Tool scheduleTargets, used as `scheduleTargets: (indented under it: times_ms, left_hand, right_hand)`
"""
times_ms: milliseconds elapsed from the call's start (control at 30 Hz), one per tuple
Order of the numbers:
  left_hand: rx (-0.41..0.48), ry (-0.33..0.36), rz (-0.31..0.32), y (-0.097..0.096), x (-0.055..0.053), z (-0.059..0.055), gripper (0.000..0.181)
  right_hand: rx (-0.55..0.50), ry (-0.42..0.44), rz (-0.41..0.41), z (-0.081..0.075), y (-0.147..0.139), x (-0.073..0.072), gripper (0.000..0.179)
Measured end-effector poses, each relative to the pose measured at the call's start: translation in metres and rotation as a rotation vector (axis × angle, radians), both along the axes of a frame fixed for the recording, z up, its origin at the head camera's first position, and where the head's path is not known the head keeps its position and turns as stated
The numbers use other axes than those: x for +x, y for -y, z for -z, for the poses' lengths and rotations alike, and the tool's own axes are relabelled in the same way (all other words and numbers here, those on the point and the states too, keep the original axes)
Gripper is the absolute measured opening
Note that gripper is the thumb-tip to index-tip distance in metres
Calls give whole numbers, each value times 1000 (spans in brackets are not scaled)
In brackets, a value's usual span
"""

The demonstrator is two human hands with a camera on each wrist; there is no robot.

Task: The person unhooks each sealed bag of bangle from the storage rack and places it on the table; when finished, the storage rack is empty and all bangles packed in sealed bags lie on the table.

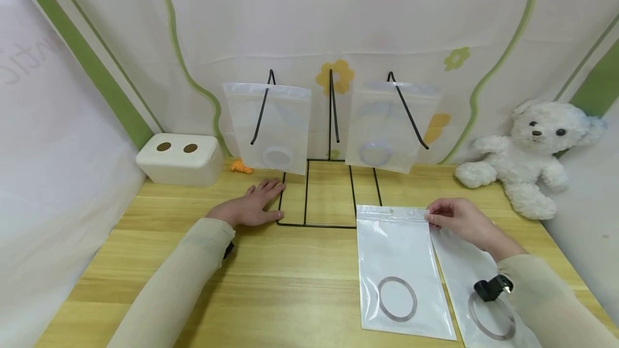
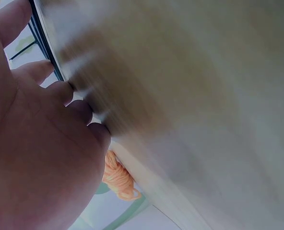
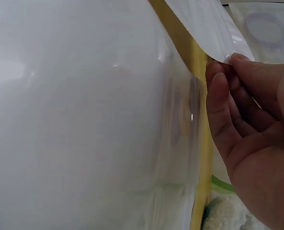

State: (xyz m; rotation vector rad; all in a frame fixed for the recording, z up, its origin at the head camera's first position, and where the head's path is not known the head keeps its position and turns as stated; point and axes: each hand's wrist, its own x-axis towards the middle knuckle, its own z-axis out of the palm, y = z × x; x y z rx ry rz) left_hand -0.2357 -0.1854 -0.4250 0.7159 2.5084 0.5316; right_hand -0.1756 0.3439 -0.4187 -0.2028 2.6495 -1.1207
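My right hand (image 1: 459, 224) pinches the top right corner of a white zip bag (image 1: 406, 251) between thumb and fingers. The bag lies over the table, with a thin ring (image 1: 397, 298) showing near its bottom. A second zip bag (image 1: 454, 267) with a ring is partly hidden beneath my right forearm. My left hand (image 1: 256, 205) rests on the wood with fingers spread, at the left side of the black wire rack (image 1: 329, 225). Two zip bags, one on the left (image 1: 290, 128) and one on the right (image 1: 369, 128), hang from the rack's outer hooks.
Between the hanging bags juts a bare middle hook (image 1: 333, 106). A white box with two holes (image 1: 179, 162) stands at the back left, beside an orange yarn bundle (image 1: 240, 166). At the back right sits a white teddy bear (image 1: 527, 154). Printed cloth walls surround the table (image 1: 271, 283).
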Motion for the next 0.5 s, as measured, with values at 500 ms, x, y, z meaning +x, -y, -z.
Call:
scheduleTargets:
  times_ms: [500]
  left_hand:
    - [-3,-9,1,1,1,-1,84]
  right_hand:
    - [206,-82,-162,2,-1,-10,12]
